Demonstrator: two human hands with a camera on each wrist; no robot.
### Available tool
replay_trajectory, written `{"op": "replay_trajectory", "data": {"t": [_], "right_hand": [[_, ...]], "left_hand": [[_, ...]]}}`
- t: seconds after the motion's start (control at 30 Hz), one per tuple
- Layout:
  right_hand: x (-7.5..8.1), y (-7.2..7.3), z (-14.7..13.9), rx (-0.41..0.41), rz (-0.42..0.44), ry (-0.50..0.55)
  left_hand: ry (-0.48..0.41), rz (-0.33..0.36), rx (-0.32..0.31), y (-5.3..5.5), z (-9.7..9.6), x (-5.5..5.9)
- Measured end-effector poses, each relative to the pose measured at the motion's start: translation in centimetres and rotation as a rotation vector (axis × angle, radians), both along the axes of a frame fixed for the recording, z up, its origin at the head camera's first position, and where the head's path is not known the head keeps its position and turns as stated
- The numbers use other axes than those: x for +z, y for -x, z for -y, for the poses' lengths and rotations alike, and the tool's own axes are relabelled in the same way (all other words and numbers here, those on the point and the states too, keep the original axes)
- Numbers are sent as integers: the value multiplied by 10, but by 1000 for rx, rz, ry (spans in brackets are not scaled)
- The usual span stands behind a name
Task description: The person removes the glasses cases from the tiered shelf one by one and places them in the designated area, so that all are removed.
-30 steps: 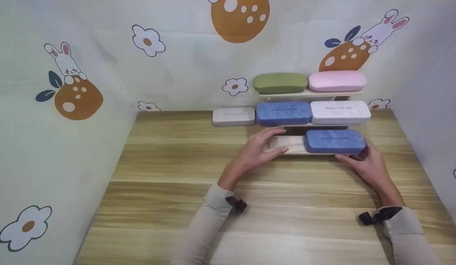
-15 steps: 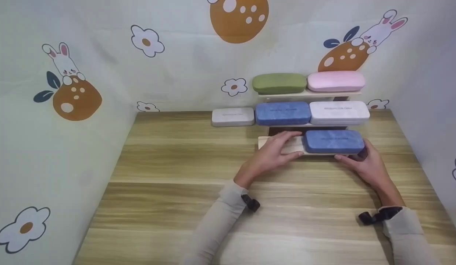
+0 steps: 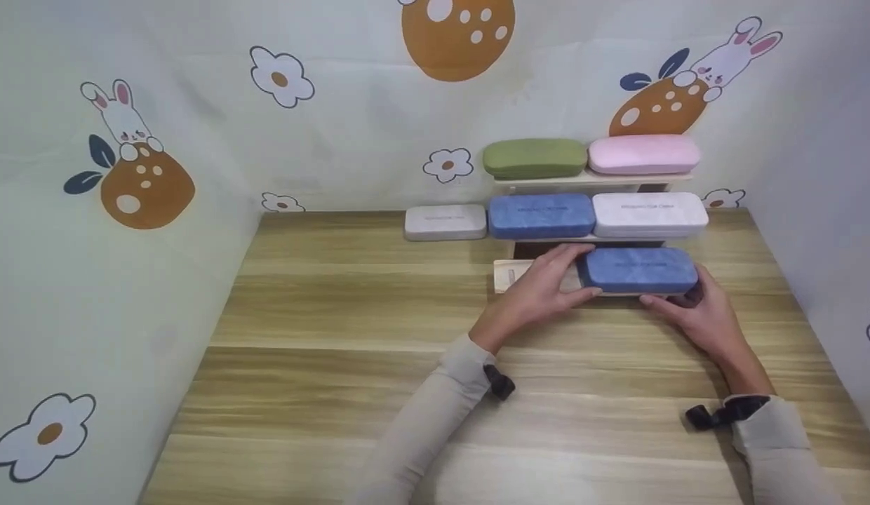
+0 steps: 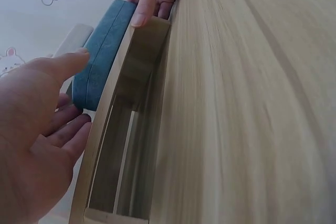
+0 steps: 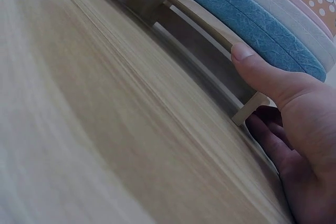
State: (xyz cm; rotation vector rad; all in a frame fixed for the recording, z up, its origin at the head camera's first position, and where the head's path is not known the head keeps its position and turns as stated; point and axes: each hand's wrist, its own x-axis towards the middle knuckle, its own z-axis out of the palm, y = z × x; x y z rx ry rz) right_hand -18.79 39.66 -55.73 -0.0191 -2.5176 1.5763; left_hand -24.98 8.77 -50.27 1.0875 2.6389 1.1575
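A blue glasses case (image 3: 642,270) lies on the right part of the lowest step of a tiered wooden stand (image 3: 505,280). My left hand (image 3: 544,287) is at the case's left end, its thumb by the front corner and fingers by the back corner. In the left wrist view, that thumb stretches over the case's side, and the fingertips (image 4: 79,121) sit right at its end. My right hand (image 3: 708,312) grips the stand's right end. In the right wrist view its thumb (image 5: 257,66) lies on the step's front edge, with the fingers behind the leg.
The middle step bears another blue case (image 3: 541,215) and a white case (image 3: 650,214). Green (image 3: 534,158) and pink (image 3: 644,155) cases stand on the top step. A smaller grey case (image 3: 445,222) sits left of the stand on the wooden table (image 3: 323,393), near the printed back wall.
My left hand has slid rightward along the lowest step, from its left end to the blue glasses case. My right hand and the cases have stayed in place.
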Motion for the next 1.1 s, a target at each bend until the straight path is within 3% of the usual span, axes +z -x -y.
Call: {"op": "replay_trajectory", "data": {"t": [0.17,0.5,1.1], "right_hand": [[-1,0,-1,-1,13,-14],[-1,0,0,26,-58,14],[-1,-1,0,23,-53,17]], "left_hand": [[34,3,12,-1,-12,0],[20,-41,66,-4,-27,-5],[-61,-151,91,-8,-25,-16]]}}
